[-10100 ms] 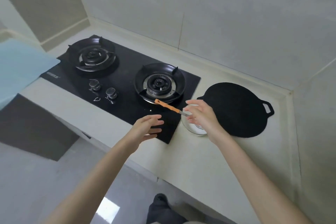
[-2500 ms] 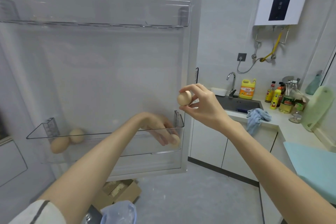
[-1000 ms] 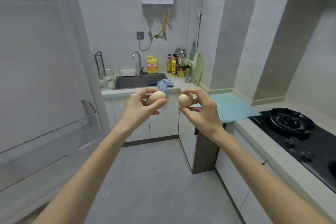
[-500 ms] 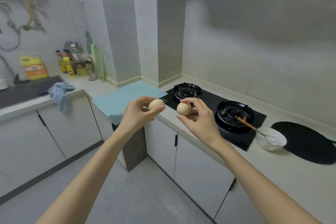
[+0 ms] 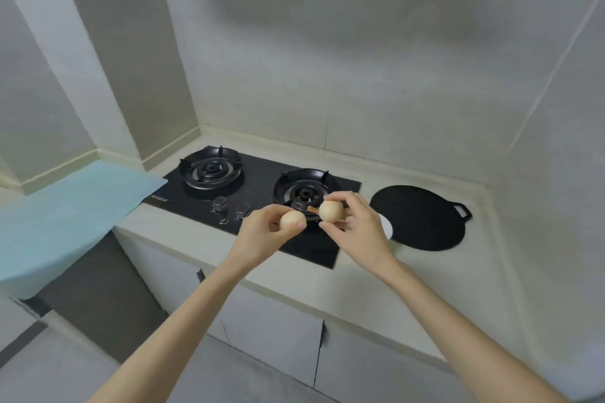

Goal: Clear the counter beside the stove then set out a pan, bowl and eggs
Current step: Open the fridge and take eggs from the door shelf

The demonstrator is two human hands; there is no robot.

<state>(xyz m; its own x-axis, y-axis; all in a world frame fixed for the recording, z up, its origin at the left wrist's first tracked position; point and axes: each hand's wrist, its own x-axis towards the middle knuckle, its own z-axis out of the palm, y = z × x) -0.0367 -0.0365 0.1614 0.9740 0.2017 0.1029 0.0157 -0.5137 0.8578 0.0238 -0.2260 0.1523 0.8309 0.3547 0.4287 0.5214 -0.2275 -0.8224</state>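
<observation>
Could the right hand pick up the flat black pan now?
Probably not yet. The right hand pinches a tan egg, so it is full. The flat round black pan lies close by on the cream counter, with nothing on top of it.

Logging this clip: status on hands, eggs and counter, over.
Left hand holds one egg, right hand the other egg, both above the stove. Pan on counter. Bowl mostly hidden behind right hand.

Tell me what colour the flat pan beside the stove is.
Black all over; the flat pan shows best in the head view.
</observation>
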